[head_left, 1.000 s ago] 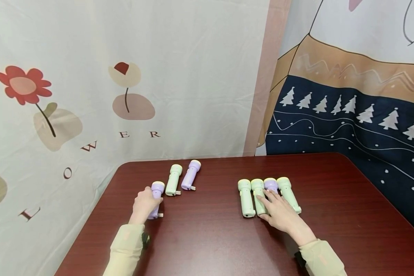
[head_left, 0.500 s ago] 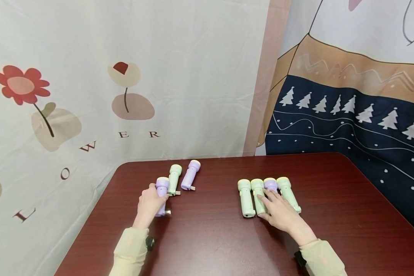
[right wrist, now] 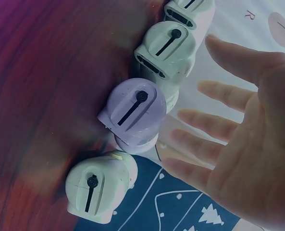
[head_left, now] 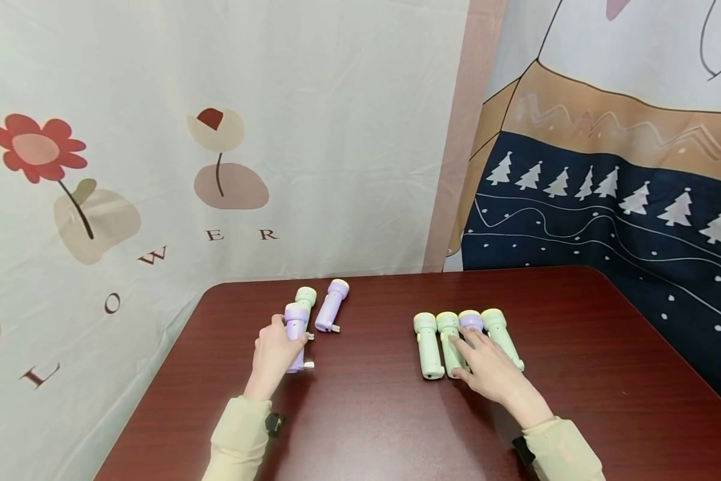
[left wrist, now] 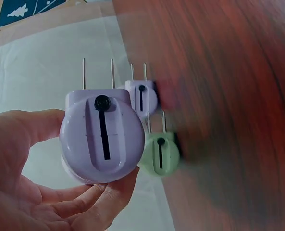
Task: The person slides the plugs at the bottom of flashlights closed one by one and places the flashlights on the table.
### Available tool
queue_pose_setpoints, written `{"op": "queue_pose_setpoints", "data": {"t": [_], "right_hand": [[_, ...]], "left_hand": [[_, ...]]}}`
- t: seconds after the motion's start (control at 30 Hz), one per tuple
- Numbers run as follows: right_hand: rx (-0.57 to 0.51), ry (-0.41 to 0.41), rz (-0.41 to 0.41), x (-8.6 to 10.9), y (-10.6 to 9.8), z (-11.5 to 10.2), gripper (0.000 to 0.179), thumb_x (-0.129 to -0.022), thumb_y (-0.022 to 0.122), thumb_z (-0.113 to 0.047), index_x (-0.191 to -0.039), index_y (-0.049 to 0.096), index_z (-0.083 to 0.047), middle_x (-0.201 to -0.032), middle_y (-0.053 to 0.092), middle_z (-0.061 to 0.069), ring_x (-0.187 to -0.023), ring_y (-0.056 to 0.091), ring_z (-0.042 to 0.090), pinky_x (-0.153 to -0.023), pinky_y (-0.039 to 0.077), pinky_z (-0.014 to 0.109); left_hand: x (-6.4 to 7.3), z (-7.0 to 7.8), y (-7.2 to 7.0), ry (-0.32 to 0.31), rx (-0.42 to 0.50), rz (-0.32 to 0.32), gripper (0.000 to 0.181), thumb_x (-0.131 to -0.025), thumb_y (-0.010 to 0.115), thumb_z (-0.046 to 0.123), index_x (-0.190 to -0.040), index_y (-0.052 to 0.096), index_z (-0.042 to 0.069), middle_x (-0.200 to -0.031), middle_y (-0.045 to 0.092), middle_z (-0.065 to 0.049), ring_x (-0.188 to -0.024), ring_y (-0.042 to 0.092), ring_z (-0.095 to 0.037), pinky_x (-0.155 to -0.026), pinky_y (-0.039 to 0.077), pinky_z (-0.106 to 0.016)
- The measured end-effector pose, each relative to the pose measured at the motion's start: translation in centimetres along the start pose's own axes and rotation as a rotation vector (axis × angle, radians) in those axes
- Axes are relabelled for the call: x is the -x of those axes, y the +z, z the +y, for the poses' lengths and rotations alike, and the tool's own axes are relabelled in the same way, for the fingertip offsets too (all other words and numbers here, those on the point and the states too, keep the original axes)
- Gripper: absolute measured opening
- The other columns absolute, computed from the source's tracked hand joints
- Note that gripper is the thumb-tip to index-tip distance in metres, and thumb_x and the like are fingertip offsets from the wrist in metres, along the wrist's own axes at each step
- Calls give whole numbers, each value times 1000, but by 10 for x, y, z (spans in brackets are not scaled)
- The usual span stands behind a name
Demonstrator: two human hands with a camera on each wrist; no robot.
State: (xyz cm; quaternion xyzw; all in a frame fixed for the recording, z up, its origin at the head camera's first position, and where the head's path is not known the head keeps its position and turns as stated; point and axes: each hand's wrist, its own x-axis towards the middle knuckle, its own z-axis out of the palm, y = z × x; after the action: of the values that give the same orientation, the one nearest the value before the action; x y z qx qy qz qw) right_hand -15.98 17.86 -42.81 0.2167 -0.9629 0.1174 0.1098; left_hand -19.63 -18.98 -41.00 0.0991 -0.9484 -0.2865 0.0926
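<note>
My left hand (head_left: 274,354) grips a purple flashlight (head_left: 296,318), thumb on one side and fingers on the other. In the left wrist view the butt end of this flashlight (left wrist: 104,139) faces the camera, two metal plug prongs sticking out. Just behind it lies a green flashlight (head_left: 306,294), partly covered, then another purple flashlight (head_left: 333,306); both have their prongs out. My right hand (head_left: 494,374) is spread over a row of flashlights, mostly above a purple one (right wrist: 135,108) between green ones (right wrist: 96,187). Its fingers are extended and grip nothing; contact is unclear.
At the row's left end lies a green flashlight (head_left: 429,346), its head toward the back. The dark red wooden table (head_left: 372,401) reaches a pale printed curtain (head_left: 348,167) behind and a navy tree-patterned cloth (head_left: 577,234) at the right.
My left hand has carried its purple flashlight rightward and slightly away from me, so that it now overlaps the green one behind. The right hand has stayed nearly still over its row.
</note>
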Motion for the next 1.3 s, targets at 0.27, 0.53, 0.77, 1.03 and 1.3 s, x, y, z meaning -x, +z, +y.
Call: {"op": "queue_pose_setpoints", "data": {"t": [0.27, 0.53, 0.77, 1.03, 1.3], "right_hand": [[27, -32, 76, -4, -1, -2, 53, -76, 77, -20, -122, 59, 1, -125, 57, 25, -114, 56, 39, -92, 46, 52], [25, -26, 107, -7, -4, -6, 53, -77, 77, -20, -122, 59, 1, -125, 57, 25, -111, 58, 40, -89, 48, 53], [14, 2, 95, -9, -6, -10, 53, -78, 76, -22, -123, 59, -1, -127, 57, 24, -112, 58, 39, -87, 49, 53], [-7, 10, 106, -12, -6, -12, 53, -78, 76, -23, -123, 58, -1, -129, 57, 22, -114, 58, 37, -87, 49, 54], [-12, 12, 114, -15, -7, -18, 53, -78, 76, -22, -124, 58, -1, -129, 57, 21, -110, 61, 36, -84, 50, 54]], "left_hand": [[2, 14, 8, 14, 29, 18, 58, -77, 72, 28, -117, 49, -8, -97, 64, -31, -83, 61, -49, -71, 49, -53], [4, 27, 20, 34, 77, 39, 56, -76, 73, 29, -113, 50, -6, -95, 65, -29, -82, 61, -49, -73, 48, -54], [9, 40, 30, 57, 125, 62, 55, -76, 75, 27, -114, 52, -6, -96, 66, -27, -88, 63, -43, -76, 49, -50], [12, 54, 39, 84, 160, 50, 59, -75, 75, 27, -116, 51, -7, -91, 67, -24, -83, 65, -36, -74, 51, -46], [18, 65, 48, 86, 198, 73, 55, -74, 77, 28, -110, 53, -5, -93, 67, -22, -84, 65, -35, -72, 50, -45]]}}
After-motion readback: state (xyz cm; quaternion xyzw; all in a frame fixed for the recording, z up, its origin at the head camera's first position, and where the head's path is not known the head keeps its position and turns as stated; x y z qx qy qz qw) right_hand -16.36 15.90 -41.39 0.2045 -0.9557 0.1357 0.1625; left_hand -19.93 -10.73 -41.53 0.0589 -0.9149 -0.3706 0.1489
